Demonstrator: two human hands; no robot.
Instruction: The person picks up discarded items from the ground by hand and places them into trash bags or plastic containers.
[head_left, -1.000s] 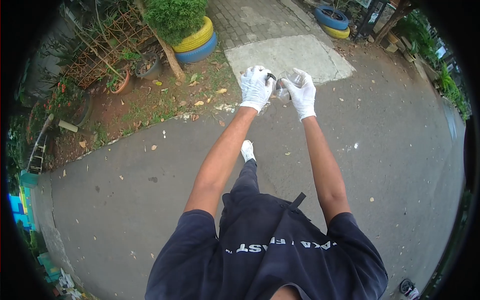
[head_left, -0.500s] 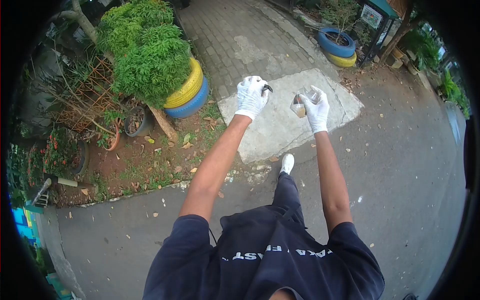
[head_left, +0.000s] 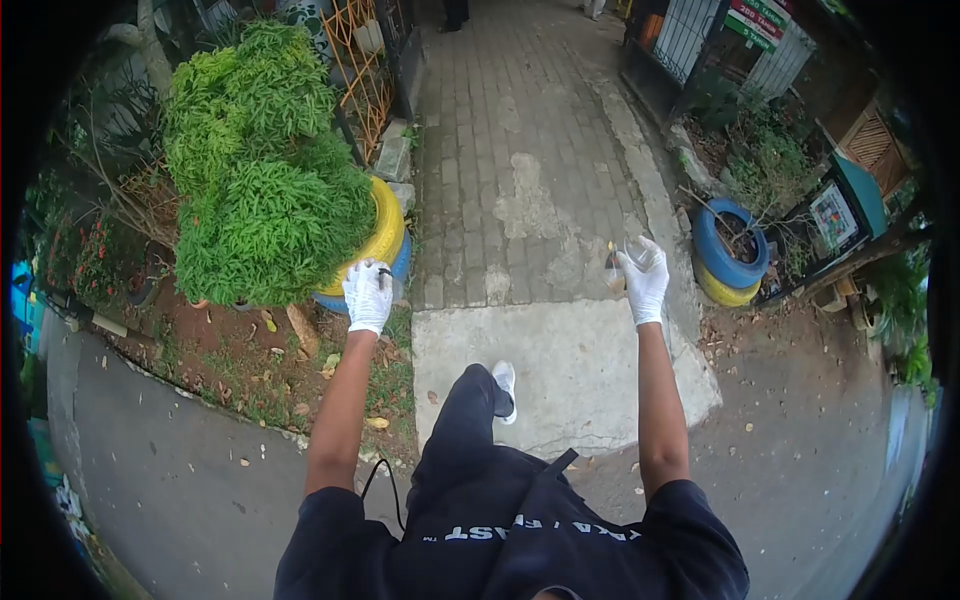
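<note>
My left hand (head_left: 368, 297), in a white glove, is raised beside the leafy green bush. Its fingers are closed on a small black object (head_left: 387, 271), whose kind I cannot make out. On the right, my right hand (head_left: 646, 280), also white-gloved, is held over the edge of the paving. Its bent fingers grip a clear plastic cup (head_left: 614, 282) with something brownish and a bit of orange-yellow in it. The two hands are well apart.
A brick path (head_left: 470, 200) leads ahead from a concrete slab (head_left: 560, 345) between open gates (head_left: 672, 65). Painted tyre planters flank it: a yellow one (head_left: 388, 225) left, a blue one (head_left: 733, 245) right. Feet of people show far ahead. A signboard (head_left: 832, 220) stands right.
My view has turned toward the path and gates, and I have stepped onto the slab. My hands have spread apart, the left one toward the bush. Both still hold their things.
</note>
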